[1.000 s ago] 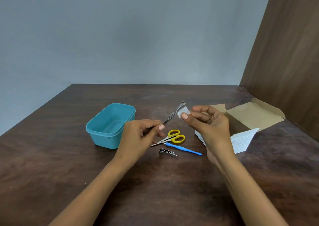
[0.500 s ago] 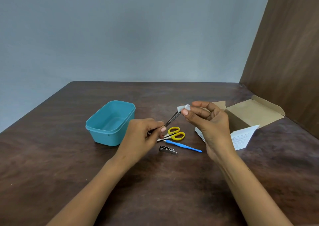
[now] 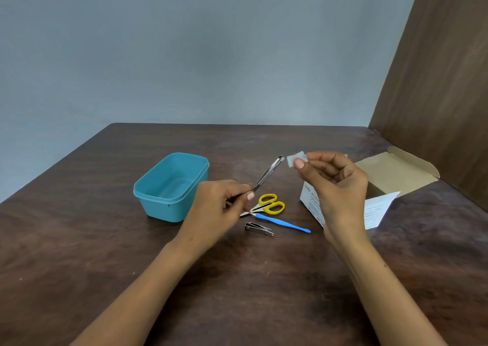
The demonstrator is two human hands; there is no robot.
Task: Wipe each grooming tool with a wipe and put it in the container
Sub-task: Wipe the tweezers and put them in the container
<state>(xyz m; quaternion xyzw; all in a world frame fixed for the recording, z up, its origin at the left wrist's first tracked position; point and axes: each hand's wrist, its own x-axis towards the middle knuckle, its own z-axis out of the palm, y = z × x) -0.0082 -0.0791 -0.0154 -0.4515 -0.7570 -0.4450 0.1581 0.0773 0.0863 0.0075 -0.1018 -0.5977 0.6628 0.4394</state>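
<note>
Your left hand (image 3: 219,208) pinches one tweezers (image 3: 266,175), tip raised. Your right hand (image 3: 335,184) pinches one wipe (image 3: 295,158) just beside that tip, not touching. One scissors (image 3: 269,206), one blue stick (image 3: 284,223), one clipper (image 3: 257,229) lie on the table (image 3: 79,240) near one empty teal container (image 3: 171,203).

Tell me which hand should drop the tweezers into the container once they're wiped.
Left. The left hand already pinches the tweezers and sits right beside the teal container. The right hand holds the wipe, farther from the container.
</note>
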